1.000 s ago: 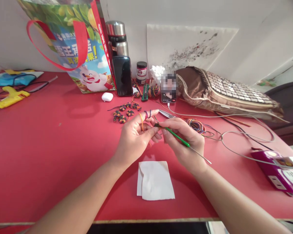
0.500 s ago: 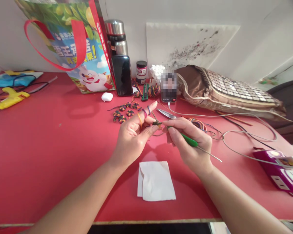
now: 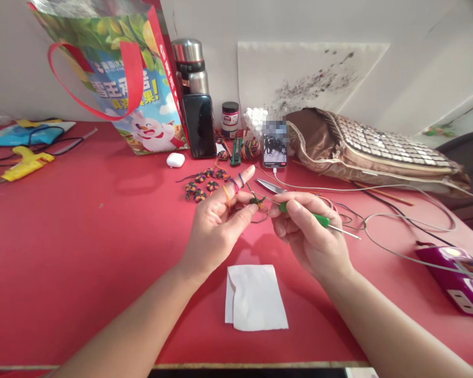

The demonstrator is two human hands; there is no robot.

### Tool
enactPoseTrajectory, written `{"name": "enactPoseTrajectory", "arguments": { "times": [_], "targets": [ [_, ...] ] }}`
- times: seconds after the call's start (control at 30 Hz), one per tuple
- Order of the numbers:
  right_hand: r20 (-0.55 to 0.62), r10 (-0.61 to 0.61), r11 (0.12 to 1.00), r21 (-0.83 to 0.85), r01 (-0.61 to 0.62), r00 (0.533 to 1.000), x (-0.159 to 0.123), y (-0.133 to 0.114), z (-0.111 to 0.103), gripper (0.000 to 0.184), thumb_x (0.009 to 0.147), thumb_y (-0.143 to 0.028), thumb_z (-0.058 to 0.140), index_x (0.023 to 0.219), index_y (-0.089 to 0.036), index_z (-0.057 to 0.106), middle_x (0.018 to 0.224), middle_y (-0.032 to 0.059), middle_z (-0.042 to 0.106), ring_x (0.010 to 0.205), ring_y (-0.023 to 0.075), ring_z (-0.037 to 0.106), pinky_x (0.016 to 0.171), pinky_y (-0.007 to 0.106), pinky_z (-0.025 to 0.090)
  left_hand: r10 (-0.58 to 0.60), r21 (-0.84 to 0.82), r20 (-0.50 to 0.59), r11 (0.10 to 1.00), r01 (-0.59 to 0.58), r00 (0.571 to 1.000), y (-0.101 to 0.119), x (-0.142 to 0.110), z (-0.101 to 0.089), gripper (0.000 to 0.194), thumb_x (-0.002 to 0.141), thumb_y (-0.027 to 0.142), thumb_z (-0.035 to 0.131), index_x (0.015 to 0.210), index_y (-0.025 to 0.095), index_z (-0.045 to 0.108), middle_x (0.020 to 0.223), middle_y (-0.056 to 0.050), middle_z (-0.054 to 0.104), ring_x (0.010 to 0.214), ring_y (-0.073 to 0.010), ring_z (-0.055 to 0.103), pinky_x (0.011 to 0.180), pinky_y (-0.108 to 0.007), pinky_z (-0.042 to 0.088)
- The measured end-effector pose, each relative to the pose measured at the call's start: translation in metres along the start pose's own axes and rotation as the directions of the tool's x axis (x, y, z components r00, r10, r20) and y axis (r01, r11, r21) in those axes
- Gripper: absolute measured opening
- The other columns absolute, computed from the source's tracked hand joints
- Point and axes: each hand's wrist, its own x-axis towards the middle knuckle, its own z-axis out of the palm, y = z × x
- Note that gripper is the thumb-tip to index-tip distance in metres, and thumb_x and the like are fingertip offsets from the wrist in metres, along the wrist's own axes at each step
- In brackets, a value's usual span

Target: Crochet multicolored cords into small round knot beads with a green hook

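Between thumb and fingers, my left hand (image 3: 216,226) pinches a small dark green and orange crochet piece (image 3: 256,201). Coloured yarn (image 3: 235,186) winds round its raised index finger. My right hand (image 3: 311,226) grips a green-handled crochet hook (image 3: 305,213) with a metal shaft at both ends; one shaft points left at the crochet piece. Whether its tip sits in a loop is too small to tell. Behind my left hand lie several multicoloured crocheted pieces (image 3: 199,195). Scissors (image 3: 270,186) lie behind the crochet piece, partly hidden by my right hand.
A folded white cloth (image 3: 257,298) lies in front. Along the back stand a shopping bag (image 3: 142,105), a dark phone (image 3: 199,126), a lit phone (image 3: 275,149) and a sequined bag (image 3: 394,147). A white cable (image 3: 378,187) crosses the right side towards a purple power strip (image 3: 449,278).
My right hand has drawn slightly right, away from the crochet piece, and the hook's handle lies flatter. My left hand keeps its pinch. The whole view has shifted a little.
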Motion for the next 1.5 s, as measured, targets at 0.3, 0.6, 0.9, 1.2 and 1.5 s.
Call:
{"name": "enactPoseTrajectory", "arguments": {
  "times": [0.3,0.6,0.9,1.2,1.5],
  "targets": [
    [0.042,0.045,0.998,0.032,-0.046,0.998,0.0033,-0.0046,-0.0001,0.020,0.082,-0.043,0.095,0.082,-0.024,0.089,0.065,0.0030,0.074,0.048,0.0103,0.055,0.044,0.023,0.041,0.034,0.055,0.005,0.998,-0.034,0.999,0.0019,-0.0017,0.0004,0.050,0.094,0.016,0.073,0.141,0.029,0.079,0.090,-0.001,0.074,0.085,-0.0146,0.070,0.079,-0.025,0.059],
    [-0.006,-0.021,0.999,-0.038,0.020,1.000,0.0013,-0.0077,-0.0014,0.016,0.086,-0.038,0.090,0.082,-0.022,0.088,0.068,0.0045,0.075,0.050,0.0122,0.056,0.044,0.025,0.041,0.067,0.119,-0.046,0.991,-0.061,0.997,0.0027,-0.0044,0.0029,0.049,0.096,0.020,0.074,0.144,0.029,0.077,0.093,-0.003,0.076,0.082,-0.0158,0.069,0.078,-0.028,0.062],
    [-0.015,0.004,1.000,-0.006,-0.004,1.000,0.0009,-0.0075,-0.0027,0.019,0.086,-0.041,0.093,0.085,-0.023,0.088,0.069,0.0024,0.074,0.052,0.0102,0.058,0.048,0.024,0.044,0.096,0.126,-0.028,0.988,-0.091,0.995,0.0037,-0.0029,0.0024,0.045,0.098,0.019,0.071,0.141,0.032,0.078,0.097,-0.003,0.081,0.074,-0.0125,0.065,0.072,-0.024,0.060],
    [-0.015,-0.083,0.992,-0.095,0.081,0.996,-0.0011,-0.0068,-0.0032,0.018,0.091,-0.040,0.088,0.087,-0.022,0.087,0.073,0.0041,0.076,0.054,0.0132,0.058,0.047,0.028,0.044,0.046,0.079,-0.056,0.996,-0.041,0.997,0.0081,-0.0047,0.0059,0.042,0.100,0.025,0.074,0.142,0.029,0.077,0.102,-0.006,0.083,0.085,-0.0189,0.069,0.081,-0.034,0.063],
    [-0.008,-0.010,1.000,-0.023,0.010,1.000,0.0018,-0.0102,-0.0037,0.020,0.086,-0.043,0.093,0.086,-0.023,0.087,0.071,0.0023,0.073,0.051,0.0104,0.054,0.046,0.026,0.042,0.044,0.017,-0.041,0.999,-0.044,0.998,0.0087,-0.0028,0.0059,0.040,0.102,0.021,0.071,0.140,0.029,0.078,0.098,-0.003,0.082,0.066,-0.0125,0.061,0.084,-0.033,0.064]
  ]
}}
